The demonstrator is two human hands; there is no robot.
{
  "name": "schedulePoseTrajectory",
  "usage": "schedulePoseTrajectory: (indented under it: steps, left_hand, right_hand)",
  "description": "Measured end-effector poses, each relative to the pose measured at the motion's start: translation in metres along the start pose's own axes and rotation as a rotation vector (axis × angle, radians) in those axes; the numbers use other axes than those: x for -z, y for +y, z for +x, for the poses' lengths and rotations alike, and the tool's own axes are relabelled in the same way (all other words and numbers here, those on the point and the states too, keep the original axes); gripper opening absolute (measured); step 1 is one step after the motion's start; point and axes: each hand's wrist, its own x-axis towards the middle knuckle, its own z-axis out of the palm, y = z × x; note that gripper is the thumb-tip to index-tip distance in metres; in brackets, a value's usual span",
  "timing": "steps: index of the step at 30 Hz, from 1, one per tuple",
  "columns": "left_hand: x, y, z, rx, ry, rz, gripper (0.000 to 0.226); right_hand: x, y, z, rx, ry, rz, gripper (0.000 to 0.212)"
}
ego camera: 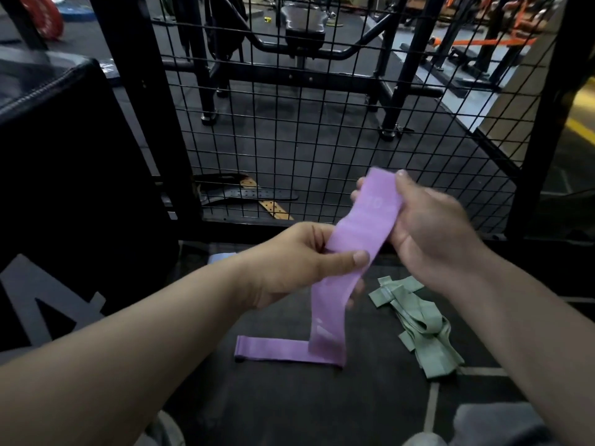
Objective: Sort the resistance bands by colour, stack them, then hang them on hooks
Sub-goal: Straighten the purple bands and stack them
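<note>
Purple resistance band gripped by fingers of left hand and right hand; green bands heaped on floor; sorting underway, none apparently hung.

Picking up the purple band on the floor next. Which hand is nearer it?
Left. The left hand is above the floor band; the right hand is higher and farther right. Both grip another purple band.

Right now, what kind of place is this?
Most likely a gym: a steel exercise machine stands behind the wire mesh panel, a lifting belt lies on the floor beyond it, and green resistance bands lie on the near floor.
</note>
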Motion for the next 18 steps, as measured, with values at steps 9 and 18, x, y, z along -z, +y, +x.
schedulePoseTrajectory:
  steps: [9,18]
  left_hand:
    - [0.017,0.027,0.008,-0.109,0.442,-0.477,0.026]
    - [0.039,0.034,0.008,-0.116,0.779,-0.634,0.021]
  right_hand:
    - [0.000,0.014,-0.012,-0.516,-0.539,-0.296,0.083]
    - [-0.001,0.020,-0.013,-0.232,-0.327,-0.437,0.015]
